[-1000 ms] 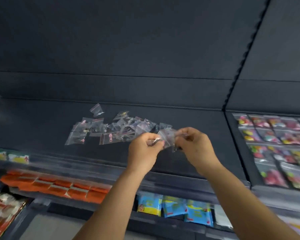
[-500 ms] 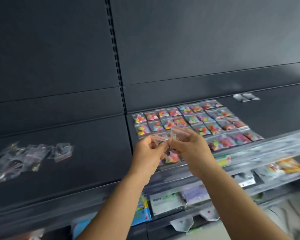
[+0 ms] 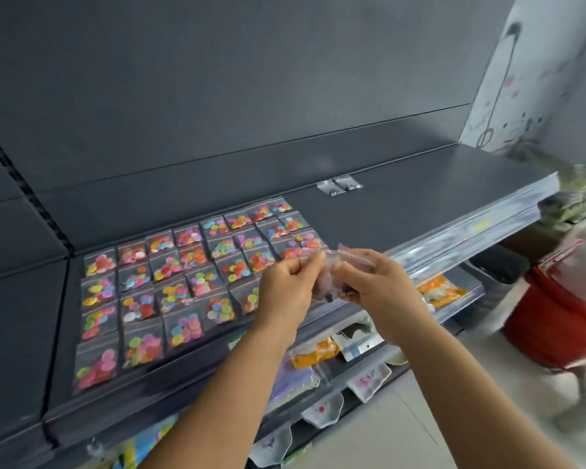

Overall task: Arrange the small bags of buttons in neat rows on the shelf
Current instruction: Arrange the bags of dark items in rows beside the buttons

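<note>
Small bags [image 3: 332, 282] hang pinched between both hands, left hand [image 3: 286, 292] and right hand [image 3: 379, 292]; the bare shelf [image 3: 403, 211] beside the laid rows [image 3: 190, 269] lies at one o'clock, nearer the right hand.

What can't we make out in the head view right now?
- Held bags: blurred and covered by left hand and right hand; count and contents unclear.
- Button bags at the right front of the grid: hidden behind the hands.
- Two small bags at the shelf back: too small to read.
- Red bucket: motion-blurred.
</note>
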{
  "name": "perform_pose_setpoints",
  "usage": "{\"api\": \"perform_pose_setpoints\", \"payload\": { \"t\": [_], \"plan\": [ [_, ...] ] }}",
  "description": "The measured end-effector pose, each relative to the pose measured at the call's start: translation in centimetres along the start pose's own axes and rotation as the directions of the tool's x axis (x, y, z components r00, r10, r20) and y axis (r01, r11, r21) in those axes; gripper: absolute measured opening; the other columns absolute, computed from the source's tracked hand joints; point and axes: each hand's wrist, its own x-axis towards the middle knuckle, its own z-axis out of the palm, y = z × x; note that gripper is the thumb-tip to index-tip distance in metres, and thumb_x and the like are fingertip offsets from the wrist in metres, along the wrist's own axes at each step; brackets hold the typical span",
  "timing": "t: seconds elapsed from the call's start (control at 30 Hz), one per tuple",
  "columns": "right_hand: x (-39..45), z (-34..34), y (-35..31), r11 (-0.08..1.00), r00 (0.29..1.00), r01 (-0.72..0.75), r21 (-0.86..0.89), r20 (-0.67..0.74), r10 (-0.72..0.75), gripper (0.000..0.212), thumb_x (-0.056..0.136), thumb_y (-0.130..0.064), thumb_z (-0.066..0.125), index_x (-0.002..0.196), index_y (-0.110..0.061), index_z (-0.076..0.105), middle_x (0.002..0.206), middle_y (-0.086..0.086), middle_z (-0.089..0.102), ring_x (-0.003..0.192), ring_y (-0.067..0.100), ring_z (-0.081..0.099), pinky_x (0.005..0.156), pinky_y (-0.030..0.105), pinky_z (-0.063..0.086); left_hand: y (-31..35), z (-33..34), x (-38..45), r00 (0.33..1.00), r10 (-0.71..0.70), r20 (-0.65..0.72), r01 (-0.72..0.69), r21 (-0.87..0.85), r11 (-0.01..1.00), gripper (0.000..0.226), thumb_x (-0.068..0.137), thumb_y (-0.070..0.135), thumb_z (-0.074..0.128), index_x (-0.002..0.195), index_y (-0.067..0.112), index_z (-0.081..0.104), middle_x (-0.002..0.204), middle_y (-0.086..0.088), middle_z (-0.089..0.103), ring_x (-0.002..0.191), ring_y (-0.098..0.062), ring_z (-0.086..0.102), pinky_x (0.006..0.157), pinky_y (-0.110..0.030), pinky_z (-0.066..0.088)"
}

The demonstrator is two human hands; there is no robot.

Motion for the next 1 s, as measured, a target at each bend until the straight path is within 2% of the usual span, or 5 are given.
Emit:
{"api": "perform_pose_setpoints", "payload": {
  "t": [0.2,0.33,0.43,0.73,1.0],
  "plan": [
    [3.2,-4.8,0.1,1.0,0.995,-0.018,-0.015,-0.098,0.016,0.02,0.075,-0.013,0.076,0.092,-0.016,0.068,0.078,0.007,0.073,0.07,0.02,0.068,0.065,0.027,0.055,0.7,6.1,3.8,0.994,0.057,0.097,-0.064,0.075,0.995,0.027,0.085,0.039,0.063,0.068,0.022,0.074,0.069,-0.002,0.072,0.073,-0.022,0.07,0.073,-0.041,0.059],
    [7.5,-8.1,-0.2,1.0,0.978,-0.012,-0.016,-0.21,0.008,0.015,0.076,-0.013,0.076,0.089,-0.015,0.069,0.071,0.005,0.071,0.066,0.019,0.065,0.07,0.034,0.055,0.9,8.7,7.6,0.976,0.084,0.199,-0.108,0.114,0.988,0.02,0.087,0.037,0.061,0.077,0.023,0.072,0.069,0.007,0.071,0.063,-0.003,0.065,0.06,-0.02,0.055],
    [11.1,-10.0,-0.9,1.0,0.978,-0.004,-0.031,-0.209,-0.002,0.012,0.076,-0.01,0.074,0.086,-0.015,0.069,0.073,0.006,0.072,0.068,0.021,0.067,0.073,0.038,0.055,1.0,10.3,11.0,0.977,0.072,0.199,-0.104,0.151,0.983,0.012,0.087,0.03,0.064,0.079,0.025,0.071,0.072,0.008,0.072,0.068,-0.008,0.067,0.066,-0.026,0.056],
    [21.0,-12.8,-1.2,0.996,0.983,-0.089,-0.031,-0.165,0.083,0.018,0.09,-0.008,0.05,0.095,-0.016,0.065,0.086,0.009,0.072,0.078,0.022,0.069,0.078,0.036,0.058,0.5,13.8,20.2,0.999,0.022,0.037,-0.028,0.157,0.987,0.009,0.087,0.018,0.063,0.078,0.019,0.067,0.069,0.002,0.07,0.058,-0.007,0.061,0.057,-0.024,0.053],
    [28.7,-13.4,0.0,0.934,0.994,-0.032,-0.355,-0.106,-0.006,0.017,0.081,-0.02,0.062,0.069,-0.008,0.064,0.059,0.002,0.06,0.057,0.016,0.05,0.06,0.032,0.046,-1.3,13.5,25.2,0.974,-0.013,-0.224,0.074,0.263,0.962,0.012,0.083,0.013,0.063,0.083,0.024,0.06,0.075,0.004,0.07,0.061,-0.014,0.063,0.065,-0.033,0.055]
  ]
}}
